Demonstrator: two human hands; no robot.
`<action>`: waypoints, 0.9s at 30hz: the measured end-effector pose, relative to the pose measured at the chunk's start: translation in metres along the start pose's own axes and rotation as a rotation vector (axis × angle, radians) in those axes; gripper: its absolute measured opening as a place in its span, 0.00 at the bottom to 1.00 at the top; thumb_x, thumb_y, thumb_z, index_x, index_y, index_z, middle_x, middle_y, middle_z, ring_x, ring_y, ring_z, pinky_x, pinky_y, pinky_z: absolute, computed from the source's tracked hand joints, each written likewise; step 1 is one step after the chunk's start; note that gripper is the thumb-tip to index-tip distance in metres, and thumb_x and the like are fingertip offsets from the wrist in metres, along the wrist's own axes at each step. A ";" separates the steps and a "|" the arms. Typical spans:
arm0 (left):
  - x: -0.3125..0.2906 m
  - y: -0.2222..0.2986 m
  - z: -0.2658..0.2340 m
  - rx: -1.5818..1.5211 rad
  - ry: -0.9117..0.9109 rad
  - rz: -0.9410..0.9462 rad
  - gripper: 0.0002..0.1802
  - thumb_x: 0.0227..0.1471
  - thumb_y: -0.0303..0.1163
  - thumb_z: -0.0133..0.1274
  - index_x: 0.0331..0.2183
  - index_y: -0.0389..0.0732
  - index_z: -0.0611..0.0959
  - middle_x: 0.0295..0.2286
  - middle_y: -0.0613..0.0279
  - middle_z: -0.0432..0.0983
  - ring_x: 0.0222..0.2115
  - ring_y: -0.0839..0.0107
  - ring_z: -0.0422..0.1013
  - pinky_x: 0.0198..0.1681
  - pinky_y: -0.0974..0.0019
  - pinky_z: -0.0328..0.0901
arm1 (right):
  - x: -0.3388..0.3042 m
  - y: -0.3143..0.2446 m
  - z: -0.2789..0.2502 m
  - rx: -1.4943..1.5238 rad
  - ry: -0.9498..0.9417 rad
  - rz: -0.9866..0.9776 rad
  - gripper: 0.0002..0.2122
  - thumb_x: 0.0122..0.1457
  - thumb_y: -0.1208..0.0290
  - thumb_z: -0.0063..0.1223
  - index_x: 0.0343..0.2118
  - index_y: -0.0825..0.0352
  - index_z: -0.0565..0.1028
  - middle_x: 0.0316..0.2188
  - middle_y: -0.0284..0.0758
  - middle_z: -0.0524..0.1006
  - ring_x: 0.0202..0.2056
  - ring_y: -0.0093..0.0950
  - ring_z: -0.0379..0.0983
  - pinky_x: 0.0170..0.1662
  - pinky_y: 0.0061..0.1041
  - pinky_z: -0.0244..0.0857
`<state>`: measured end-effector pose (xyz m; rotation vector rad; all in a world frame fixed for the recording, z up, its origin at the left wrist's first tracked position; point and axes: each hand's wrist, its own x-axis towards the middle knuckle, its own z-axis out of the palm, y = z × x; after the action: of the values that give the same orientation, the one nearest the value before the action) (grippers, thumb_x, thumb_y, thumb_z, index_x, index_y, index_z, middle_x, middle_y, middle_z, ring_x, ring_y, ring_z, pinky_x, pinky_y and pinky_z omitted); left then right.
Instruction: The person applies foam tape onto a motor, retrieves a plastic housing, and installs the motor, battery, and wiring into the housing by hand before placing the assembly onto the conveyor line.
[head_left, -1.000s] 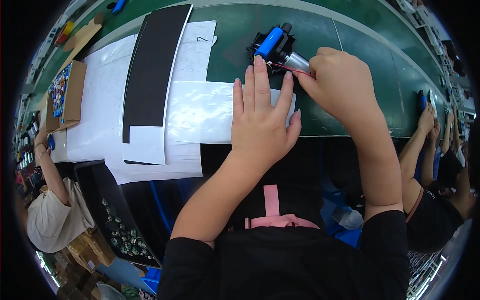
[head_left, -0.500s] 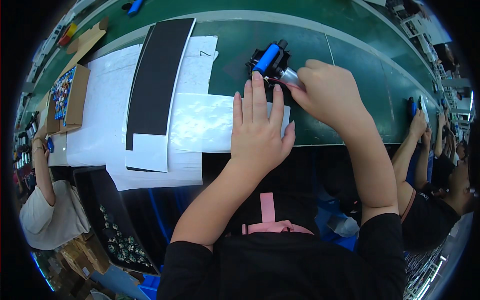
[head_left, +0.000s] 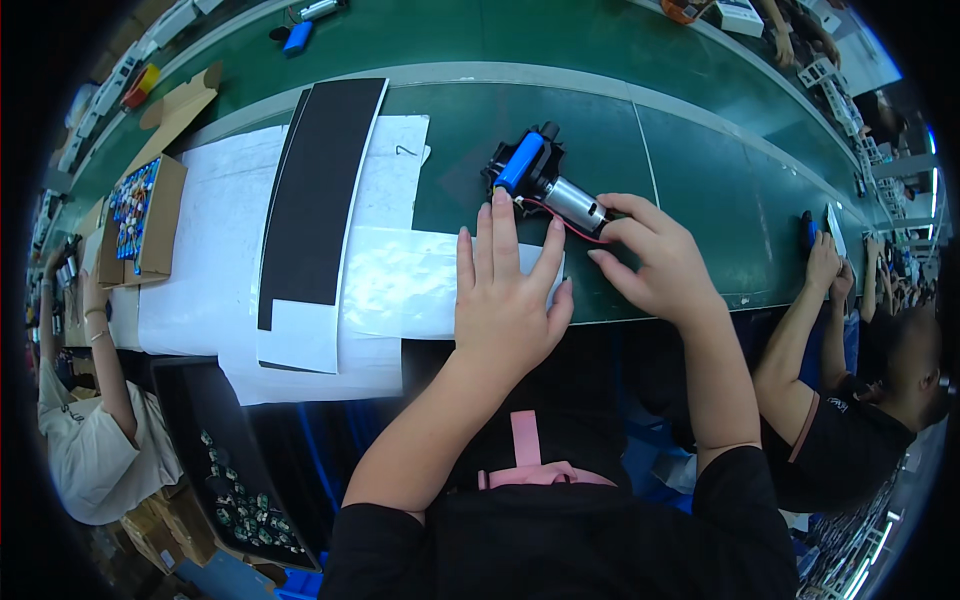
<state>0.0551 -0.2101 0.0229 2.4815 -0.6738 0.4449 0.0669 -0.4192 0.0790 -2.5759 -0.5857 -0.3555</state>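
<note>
A: Which object lies at the fingertips?

B: An assembly on the green tabletop point(head_left: 600, 130), right of centre: a blue cylinder point(head_left: 520, 163) against a black housing point(head_left: 549, 152), with a silver motor point(head_left: 573, 203) extending obliquely toward the right hand point(head_left: 660, 262).

A: And the state of the hands?

B: Left hand point(head_left: 510, 310): palm down, flat, fingers fanned and thumb apart, grasping nothing; it lies over the right part of a glossy white sheet point(head_left: 400, 280), the middle fingertip at the near end of the blue cylinder. Right hand: partly curled, its fingertips at the far end of the motor, the thumb standing clear below. (Whether these fingers grip or merely touch, one cannot tell.) A red wire point(head_left: 580, 235) runs beside the motor toward them.

A: What occupies the left side?

B: Black sheets point(head_left: 320, 200), stacked upon white paper point(head_left: 215, 250); farther left, a cardboard box point(head_left: 163, 225) filled with small coloured parts point(head_left: 133, 215). Below the table edge, a black tray point(head_left: 230, 430) contains small greenish pieces point(head_left: 250, 520), too small to identify.

A: The margins?

B: A co-worker in a pale top point(head_left: 105, 455) at left; another in a black shirt point(head_left: 845, 440) at right.
</note>
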 end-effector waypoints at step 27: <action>0.003 0.003 -0.002 0.045 -0.067 0.035 0.33 0.51 0.40 0.61 0.60 0.52 0.77 0.65 0.26 0.44 0.65 0.34 0.50 0.64 0.36 0.53 | -0.001 0.018 0.002 0.049 -0.043 -0.020 0.02 0.54 0.77 0.59 0.29 0.69 0.78 0.43 0.38 0.78 0.34 0.38 0.79 0.36 0.33 0.74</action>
<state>0.0552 -0.2124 0.0273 2.5400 -0.7432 0.3950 0.0749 -0.4331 0.0703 -2.5382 -0.6281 -0.2895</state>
